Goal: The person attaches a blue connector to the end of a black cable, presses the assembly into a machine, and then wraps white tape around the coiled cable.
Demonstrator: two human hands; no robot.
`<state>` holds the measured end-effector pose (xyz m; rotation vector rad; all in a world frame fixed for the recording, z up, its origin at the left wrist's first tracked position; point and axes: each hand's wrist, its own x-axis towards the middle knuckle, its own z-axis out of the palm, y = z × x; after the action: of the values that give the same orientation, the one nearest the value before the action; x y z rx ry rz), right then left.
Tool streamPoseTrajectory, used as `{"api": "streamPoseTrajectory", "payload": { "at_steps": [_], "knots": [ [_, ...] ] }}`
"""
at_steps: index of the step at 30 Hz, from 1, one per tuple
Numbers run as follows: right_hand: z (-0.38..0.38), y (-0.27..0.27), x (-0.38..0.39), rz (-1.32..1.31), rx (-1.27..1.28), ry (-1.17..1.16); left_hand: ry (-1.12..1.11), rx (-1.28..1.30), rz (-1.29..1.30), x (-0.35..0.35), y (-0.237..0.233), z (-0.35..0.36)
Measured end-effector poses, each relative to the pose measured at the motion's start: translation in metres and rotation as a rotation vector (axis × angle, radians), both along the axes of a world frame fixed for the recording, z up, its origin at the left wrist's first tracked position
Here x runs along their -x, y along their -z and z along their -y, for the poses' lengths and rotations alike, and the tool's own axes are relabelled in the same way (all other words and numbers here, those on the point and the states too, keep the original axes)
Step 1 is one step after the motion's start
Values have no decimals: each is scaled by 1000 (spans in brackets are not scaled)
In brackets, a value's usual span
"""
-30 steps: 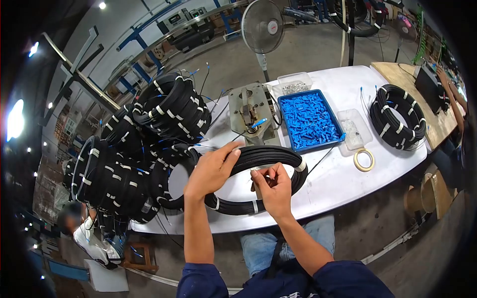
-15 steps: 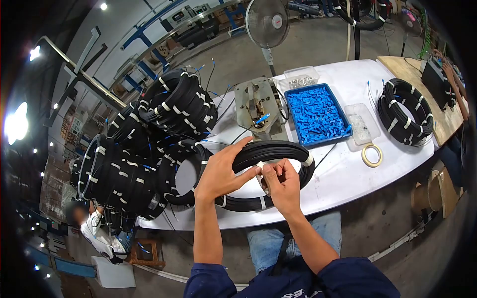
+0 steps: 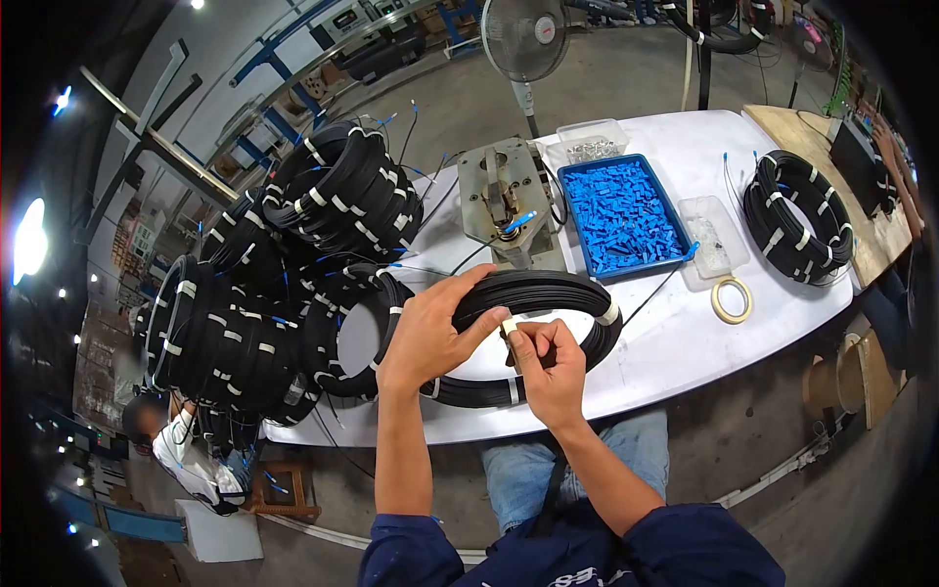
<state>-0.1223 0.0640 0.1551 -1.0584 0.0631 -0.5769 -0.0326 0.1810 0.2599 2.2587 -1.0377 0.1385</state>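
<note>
A coil of black cable [image 3: 533,293] lies on the white table in front of me, with pale bands round it. My left hand [image 3: 430,328] grips the coil's left side, fingers over the top and thumb against a piece of pale tape [image 3: 510,326]. Inside the ring, my right hand [image 3: 555,370] pinches that tape between thumb and curled fingers; its lower part is hidden by the fingers. One cable end with a blue connector [image 3: 519,222] rests at the metal press [image 3: 497,191] behind the coil. Another blue tip [image 3: 693,250] reaches the blue tray's corner.
A blue tray [image 3: 641,271] full of small blue parts stands behind, beside clear plastic boxes [image 3: 712,240]. Near them lies a tape roll [image 3: 732,299]. Stacked coils [image 3: 342,201] crowd the left, and more coils [image 3: 799,220] sit right. A fan [image 3: 525,39] stands beyond the table.
Both hands stay at the coil. My right fingers have shifted slightly on the tape, and the coil's right cable end now shows beside the tray. The view has tilted a little.
</note>
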Motion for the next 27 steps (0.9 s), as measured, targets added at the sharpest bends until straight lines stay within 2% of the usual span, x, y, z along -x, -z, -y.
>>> {"api": "streamPoseTrajectory", "payload": {
  "at_steps": [1, 5, 8, 10, 15, 17, 19, 21, 24, 25, 26, 27],
  "knots": [
    [-1, 3, -1, 2, 59, 21, -16, -2, 8, 1, 1, 1],
    [-2, 4, -4, 47, 24, 52, -84, -36, 6, 3, 0, 3],
    [-3, 15, -17, 85, 122, 139, -54, -16, 55, -2, 8, 1],
    [-3, 19, -24, 18, 312, 255, -76, -30, 1, 0, 4, 1],
    [-27, 47, -37, 89, 171, 263, -126, -29, -75, 6, 3, -5],
    [-33, 47, -33, 172, -89, 186, -146, -38, -69, 7, 3, -6],
    [-35, 51, -27, 189, -54, 166, -166, -44, -69, 8, 6, -10],
    [-29, 56, -24, 199, 37, 164, -95, 21, -10, 6, 12, -13],
    [-27, 42, -50, 164, -48, 267, -47, 27, 77, 13, 16, -15],
    [-23, 62, -58, 170, 93, 224, -41, 38, 75, 17, 12, -14],
    [-24, 40, -60, 256, 35, 214, -19, 42, 40, 20, 5, -12],
    [-25, 40, -61, 233, -2, 179, -47, -2, -15, 19, 3, -14]
  ]
}}
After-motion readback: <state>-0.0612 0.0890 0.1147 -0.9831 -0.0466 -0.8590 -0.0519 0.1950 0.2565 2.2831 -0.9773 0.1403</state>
